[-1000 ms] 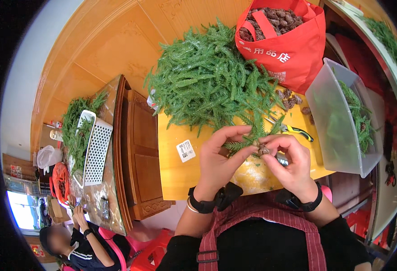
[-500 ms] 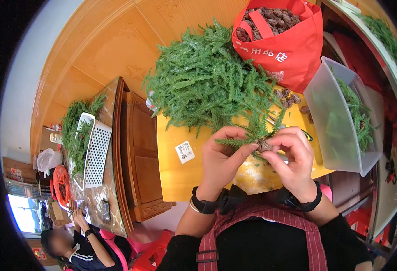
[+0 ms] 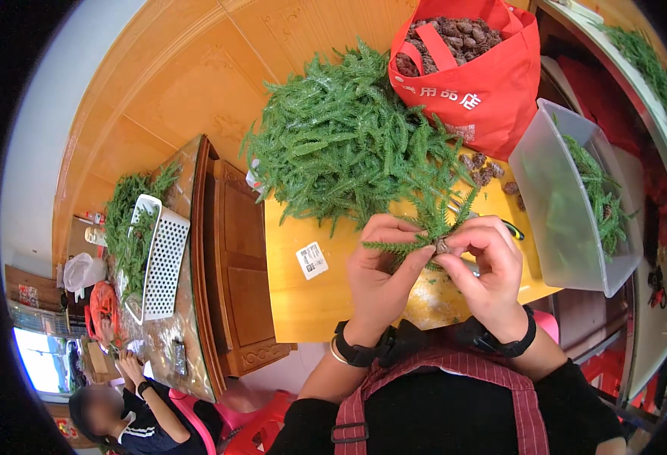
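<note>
Close together above the near part of the yellow table, my two hands work on one small piece. My left hand [image 3: 383, 269] is closed, pinching the stems of a green artificial pine sprig [image 3: 433, 215] between thumb and fingers. At the sprig's base sits a brown pine cone [image 3: 441, 246], which my right hand [image 3: 489, 267] grips with thumb and fingertips. The fingers partly cover the cone, so how it joins the sprig cannot be made out. A tool with a dark and yellow-green handle [image 3: 512, 230] lies behind my right hand, partly hidden.
A big heap of green sprigs [image 3: 341, 136] covers the far side of the yellow table [image 3: 303, 303]. Beside it stand a red bag [image 3: 493, 98] of pine cones and a translucent bin [image 3: 565, 220] holding finished-looking greenery. Left, a person [image 3: 148, 409] sits at another table with a white basket [image 3: 168, 262].
My right fingers have closed further over the pine cone, and less of it shows. Both hands stay in nearly the same place. The person at the left has shifted their hands slightly.
</note>
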